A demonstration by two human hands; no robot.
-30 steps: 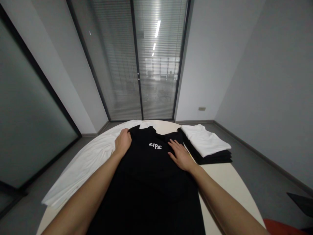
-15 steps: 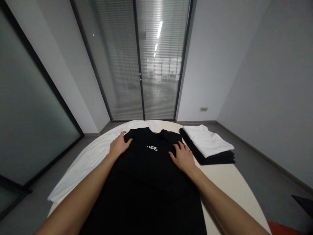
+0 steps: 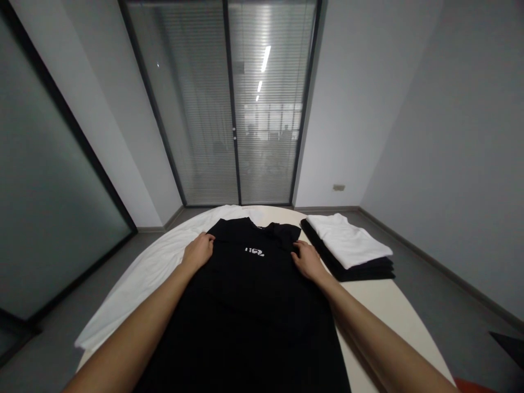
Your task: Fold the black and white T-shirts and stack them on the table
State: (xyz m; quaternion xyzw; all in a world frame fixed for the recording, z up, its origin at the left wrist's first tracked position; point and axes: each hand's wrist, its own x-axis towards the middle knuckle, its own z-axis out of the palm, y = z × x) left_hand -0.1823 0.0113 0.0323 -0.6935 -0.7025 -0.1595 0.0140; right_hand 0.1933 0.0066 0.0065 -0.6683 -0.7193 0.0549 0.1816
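Tbl: blk tee btwn grips

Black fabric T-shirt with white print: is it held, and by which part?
The left hand and right hand touch the black fabric T-shirt at opposite side edges near the sleeves; whether either grips it cannot be told.

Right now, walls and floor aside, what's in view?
T-shirt: one, black, spread mid-table
Chest print: one, white, on it
White cloth: count unclear, white, table's left
Folded garment: one, white, atop right stack
Garments beneath: several, black, same stack
Table: one, cream, under clothes
Slatted glass panels: two, grey, ahead
Frosted panel: one, greenish, far left
Wall plate: one, beige, low ahead
Red object: one, red, bottom right
Dark object: one, black, right edge
Left hand: one, bare, T-shirt's left edge
Right hand: one, bare, T-shirt's right edge
Forearms: two, bare, below hands
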